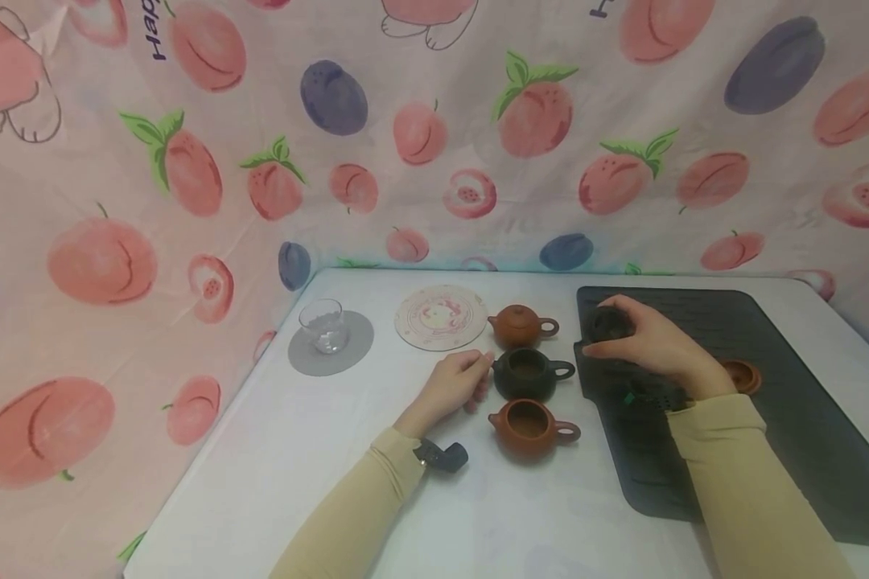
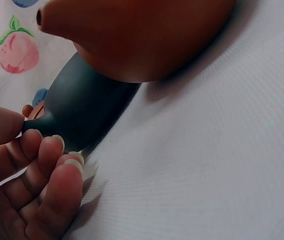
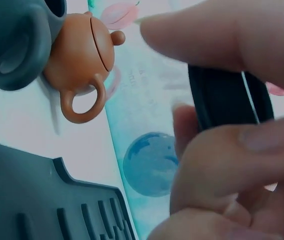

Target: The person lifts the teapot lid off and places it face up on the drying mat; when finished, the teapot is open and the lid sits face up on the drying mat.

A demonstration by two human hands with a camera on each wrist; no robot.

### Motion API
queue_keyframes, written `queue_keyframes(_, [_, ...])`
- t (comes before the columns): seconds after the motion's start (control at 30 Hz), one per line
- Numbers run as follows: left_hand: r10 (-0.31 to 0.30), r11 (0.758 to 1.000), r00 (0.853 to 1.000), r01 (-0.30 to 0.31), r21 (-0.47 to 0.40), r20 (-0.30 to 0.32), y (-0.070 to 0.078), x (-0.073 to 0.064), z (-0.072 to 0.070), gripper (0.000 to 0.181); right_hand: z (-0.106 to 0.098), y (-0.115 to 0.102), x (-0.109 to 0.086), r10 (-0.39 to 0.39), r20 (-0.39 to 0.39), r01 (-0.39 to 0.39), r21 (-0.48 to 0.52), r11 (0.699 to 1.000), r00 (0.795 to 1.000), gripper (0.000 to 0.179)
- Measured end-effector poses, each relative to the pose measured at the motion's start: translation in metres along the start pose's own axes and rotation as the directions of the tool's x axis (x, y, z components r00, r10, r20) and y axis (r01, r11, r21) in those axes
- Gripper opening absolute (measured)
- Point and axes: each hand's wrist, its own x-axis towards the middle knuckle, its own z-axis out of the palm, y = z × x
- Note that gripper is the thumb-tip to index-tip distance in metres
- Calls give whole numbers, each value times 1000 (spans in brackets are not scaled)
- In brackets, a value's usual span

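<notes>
The dark teapot [image 1: 525, 388] stands lidless between two reddish-brown teapots. My left hand [image 1: 455, 382] pinches its spout between thumb and fingers; in the left wrist view the spout tip [image 2: 31, 124] is partly covered by them. Above the far left part of the black tray [image 1: 768, 466], my right hand [image 1: 655, 346] grips a dark round lid [image 3: 222, 100] by its sides. Nearest me, the front brown teapot [image 1: 525, 442] has an uncovered mouth. The far brown teapot [image 1: 519, 328] wears its lid. A brown lid [image 1: 742, 375] lies on the tray, partly behind my right wrist.
A clear glass cup [image 1: 326, 328] stands on a grey round mat [image 1: 358, 342] at the far left. Beside it lies a patterned round mat [image 1: 440, 318]. Fruit-print cloth [image 1: 434, 209] rises behind the white table [image 1: 282, 466] and along its left side.
</notes>
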Motion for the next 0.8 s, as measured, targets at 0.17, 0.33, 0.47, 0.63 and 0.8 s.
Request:
queue_keyframes(0.17, [-3, 1000, 1000, 3, -1, 3, 0, 0, 0, 49, -3, -1, -1, 8, 4, -8, -40, 999, 1000, 84])
queue_keyframes(0.33, [-9, 1000, 1000, 9, -5, 3, 0, 0, 0, 48, -4, -2, -1, -1, 5, 1, -41, 999, 1000, 80])
queue_keyframes(0.47, [-11, 1000, 1000, 11, -5, 3, 0, 0, 0, 46, -5, -1, -1, 11, 15, -10, -56, 998, 1000, 81])
queue_keyframes(0.63, [-13, 1000, 1000, 13, -6, 5, 2, 0, 0, 48, -8, 1, -3, -4, 26, 6, -104, 995, 1000, 80])
queue_keyframes(0.8, [-15, 1000, 1000, 15, -4, 4, 3, -1, 0, 50, -12, 2, -4, -6, 19, 9, -186, 982, 1000, 78])
